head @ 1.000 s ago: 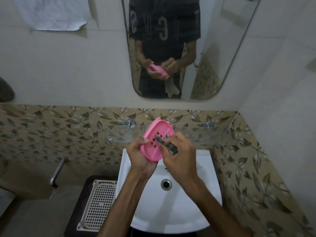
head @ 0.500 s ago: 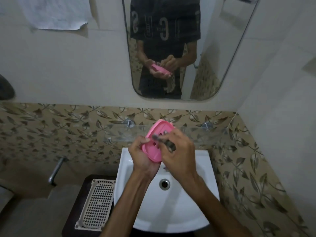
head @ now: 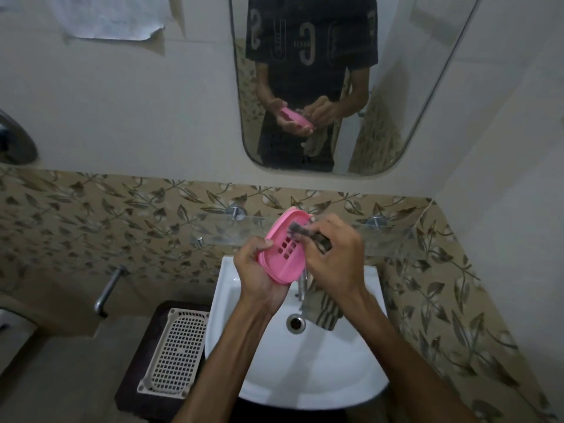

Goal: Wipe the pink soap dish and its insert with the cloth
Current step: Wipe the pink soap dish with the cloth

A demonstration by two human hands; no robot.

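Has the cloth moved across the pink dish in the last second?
Yes. The cloth, pinched in the right hand, has slid up the pink soap dish, from over the slots toward the dish's upper rim.

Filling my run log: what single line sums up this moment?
left hand: holds pink plastic soap dish | right hand: presses dark striped cloth on it | over white sink

My right hand (head: pixel 332 254) is motion-blurred and hides the cloth's (head: pixel 325 309) middle; beside the sink (head: pixel 305 377), both my forearms run off the bottom edge. My left palm (head: pixel 259 273) covers the dish's (head: pixel 285 248) underside.
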